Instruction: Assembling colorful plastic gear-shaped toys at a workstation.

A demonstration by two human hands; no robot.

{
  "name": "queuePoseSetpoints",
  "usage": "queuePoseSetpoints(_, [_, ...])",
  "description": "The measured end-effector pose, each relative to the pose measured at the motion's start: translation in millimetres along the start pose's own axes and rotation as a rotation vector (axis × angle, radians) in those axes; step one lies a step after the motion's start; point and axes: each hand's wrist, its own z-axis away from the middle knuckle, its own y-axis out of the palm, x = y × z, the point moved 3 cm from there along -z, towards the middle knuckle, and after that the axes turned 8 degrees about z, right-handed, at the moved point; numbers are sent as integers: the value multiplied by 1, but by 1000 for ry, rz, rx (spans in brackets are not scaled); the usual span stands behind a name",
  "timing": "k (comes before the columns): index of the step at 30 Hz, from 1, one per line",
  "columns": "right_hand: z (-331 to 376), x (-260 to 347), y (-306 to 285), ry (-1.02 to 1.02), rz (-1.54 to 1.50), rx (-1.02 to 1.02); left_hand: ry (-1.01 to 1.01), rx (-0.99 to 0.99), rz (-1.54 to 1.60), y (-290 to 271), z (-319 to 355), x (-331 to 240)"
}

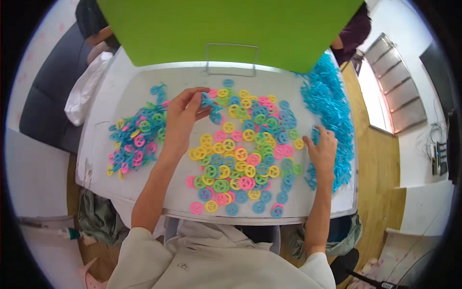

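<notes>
My left hand is raised over the table, its fingers pinching a small blue plastic piece; another blue bit hangs just below the fingertips. My right hand is at the inner edge of a big heap of thin blue plastic pieces, with thumb and forefinger around one blue piece. Between the hands lie many small spoked plastic wheels in yellow, pink, green and blue. To the left of my left forearm sits a pile of blue pieces with coloured wheels among them.
A bright green panel rises across the far side of the white table, with a metal wire frame before it. Beyond it, one person's arm shows at left and a dark sleeve at right. White cloth hangs at the left edge.
</notes>
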Motion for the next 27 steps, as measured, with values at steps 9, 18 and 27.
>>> queuePoseSetpoints(9, [-6, 3, 12, 135, -183, 178, 501, -457, -1254, -51, -9, -39])
queuePoseSetpoints(18, [-13, 2, -7, 391, -535, 125, 620, 21, -1184, -3, 1, 29])
queuePoseSetpoints(27, [-6, 13, -2, -26, -371, 303, 345, 106, -868, 7, 0, 41])
